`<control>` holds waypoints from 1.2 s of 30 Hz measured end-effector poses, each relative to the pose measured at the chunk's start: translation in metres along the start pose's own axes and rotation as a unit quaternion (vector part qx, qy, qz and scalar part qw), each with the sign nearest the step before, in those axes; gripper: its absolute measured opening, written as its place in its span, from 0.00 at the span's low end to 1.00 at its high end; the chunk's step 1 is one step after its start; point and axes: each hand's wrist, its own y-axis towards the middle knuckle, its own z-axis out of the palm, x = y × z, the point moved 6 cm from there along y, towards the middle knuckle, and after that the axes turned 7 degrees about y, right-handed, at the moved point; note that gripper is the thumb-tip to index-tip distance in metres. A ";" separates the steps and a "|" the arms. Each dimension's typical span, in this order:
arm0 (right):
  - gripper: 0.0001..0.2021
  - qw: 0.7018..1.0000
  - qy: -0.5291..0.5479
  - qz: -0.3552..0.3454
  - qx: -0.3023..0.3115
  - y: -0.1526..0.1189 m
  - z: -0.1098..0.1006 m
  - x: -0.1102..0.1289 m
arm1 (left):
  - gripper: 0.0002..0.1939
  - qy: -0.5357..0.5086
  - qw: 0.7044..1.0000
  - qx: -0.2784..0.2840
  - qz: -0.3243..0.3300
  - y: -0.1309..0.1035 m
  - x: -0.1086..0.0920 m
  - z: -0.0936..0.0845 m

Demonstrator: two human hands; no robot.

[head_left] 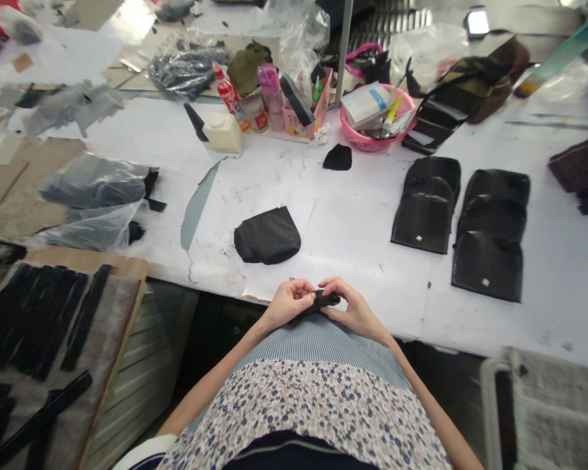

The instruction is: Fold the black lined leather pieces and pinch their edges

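Both my hands pinch a black strip (318, 303), left hand (288, 301) and right hand (350, 308) closed on its ends. Looks light, soft, floppy; best held at the edges.

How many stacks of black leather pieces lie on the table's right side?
2: one stack nearer the middle, another stack just right of it, each overlapped like shingles. More pieces may lie hidden under the top ones.
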 end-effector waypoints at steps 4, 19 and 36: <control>0.05 1.000 0.010 -0.007 -0.008 0.000 0.004 -0.002 | 0.08 0.007 1.000 0.003 0.001 0.000 -0.001 0.000; 0.06 0.997 0.047 0.038 -0.049 0.007 0.008 -0.010 | 0.13 0.026 0.998 0.031 0.041 -0.001 -0.005 -0.004; 0.08 0.996 0.059 0.059 -0.037 0.009 0.009 -0.007 | 0.17 -0.060 0.996 0.058 -0.030 -0.006 0.002 -0.003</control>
